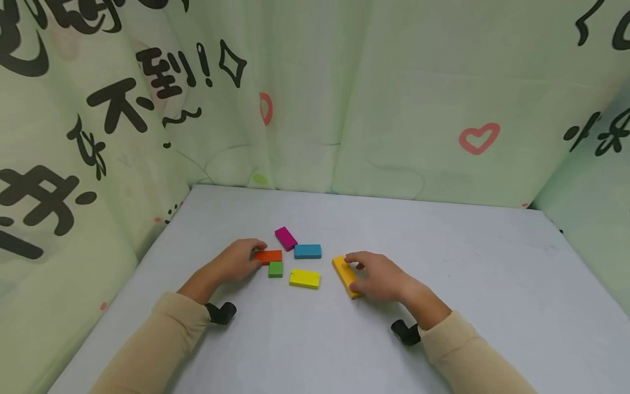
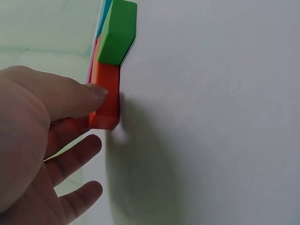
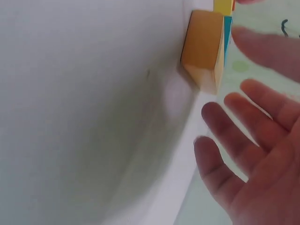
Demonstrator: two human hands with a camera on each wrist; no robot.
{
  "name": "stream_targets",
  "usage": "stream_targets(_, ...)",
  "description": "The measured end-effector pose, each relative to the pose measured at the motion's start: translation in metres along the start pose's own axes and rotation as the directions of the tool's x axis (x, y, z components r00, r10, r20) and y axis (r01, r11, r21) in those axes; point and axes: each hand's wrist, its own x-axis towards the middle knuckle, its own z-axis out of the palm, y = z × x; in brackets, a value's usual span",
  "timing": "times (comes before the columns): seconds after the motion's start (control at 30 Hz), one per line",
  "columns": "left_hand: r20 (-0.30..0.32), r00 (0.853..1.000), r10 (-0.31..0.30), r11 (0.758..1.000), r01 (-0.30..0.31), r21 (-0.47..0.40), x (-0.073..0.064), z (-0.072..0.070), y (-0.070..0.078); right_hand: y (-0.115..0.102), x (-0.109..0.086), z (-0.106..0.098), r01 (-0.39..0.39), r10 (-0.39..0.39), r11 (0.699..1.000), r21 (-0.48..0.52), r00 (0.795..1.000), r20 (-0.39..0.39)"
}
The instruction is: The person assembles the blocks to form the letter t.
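At its left end, an orange-red block [image 1: 270, 255] is pinched between the thumb and fingers of my left hand [image 1: 239, 259]. Against the near side of that block lies a small green block [image 1: 275, 270]. In the left wrist view the thumb presses on the orange-red block [image 2: 108, 89], while the lower fingers spread loosely. My right hand [image 1: 380, 275] hovers around a long amber block [image 1: 343, 273], thumb and fingers apart. The right wrist view shows its relaxed fingers beside the amber block [image 3: 202, 40]; whether any fingertip touches it I cannot tell.
Between the hands lie a yellow block [image 1: 304, 278], a blue block [image 1: 307, 251] and a tilted magenta block [image 1: 286, 238], which meets the blue one's corner. A white table [image 1: 443, 246] holds everything. Pale green curtains [image 1: 394, 98] with dark lettering enclose its back and sides.
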Motion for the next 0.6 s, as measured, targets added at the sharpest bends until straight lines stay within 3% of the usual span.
stream_targets(0.23, -0.001, 1.0, 0.006, 1.0, -0.006, 0.003, 0.001, 0.004, 0.006, 0.005, 0.006, -0.005, 0.037, -0.043, 0.998, 0.051, 0.992, 0.122)
stream_targets(0.43, -0.008, 1.0, 0.029, 1.0, -0.029, 0.008, 0.002, 0.009, 0.007, 0.005, 0.01, -0.004, 0.08, -0.084, 0.996, 0.036, 0.987, 0.134)
stream_targets(0.6, -0.018, 0.999, 0.034, 0.999, -0.034, 0.009, 0.002, 0.011, 0.009, 0.004, 0.013, -0.002, 0.061, -0.064, 0.998, 0.03, 0.99, 0.124)
